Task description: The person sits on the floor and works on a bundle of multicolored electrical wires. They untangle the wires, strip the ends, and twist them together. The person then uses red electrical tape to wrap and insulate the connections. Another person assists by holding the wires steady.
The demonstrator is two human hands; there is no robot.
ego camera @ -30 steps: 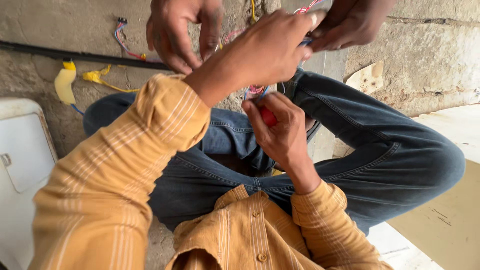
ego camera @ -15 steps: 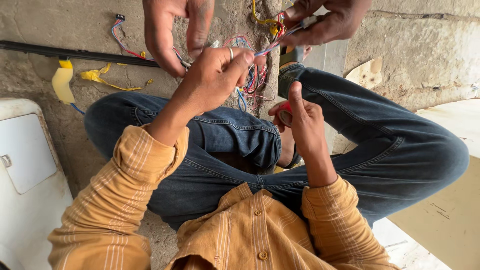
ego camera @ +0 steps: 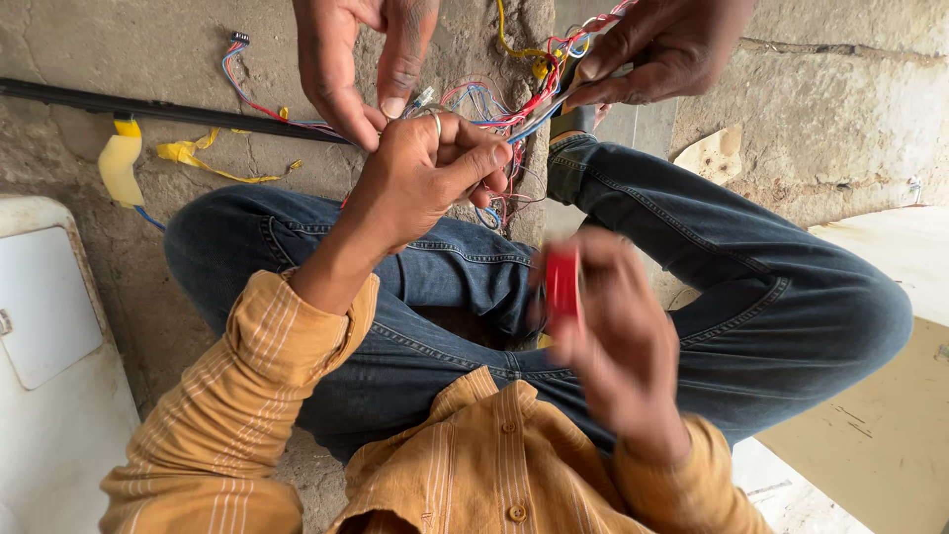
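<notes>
The right hand (ego camera: 613, 346), nearest and blurred, grips a red roll of tape (ego camera: 562, 285). Beyond it, the left hand (ego camera: 425, 173) pinches the coloured wire bundle (ego camera: 514, 104), just beside another person's hands (ego camera: 366, 59); crowded fingers could likely tug wires loose.

Left hand (ego camera: 420, 178) pinches thin coloured wires (ego camera: 499, 104) above the crossed jeans (ego camera: 692, 277). Right hand (ego camera: 613, 346), blurred, grips a red tape roll (ego camera: 563, 282). Co-worker's two hands (ego camera: 361, 59) hold wires beyond the jeans.
</notes>
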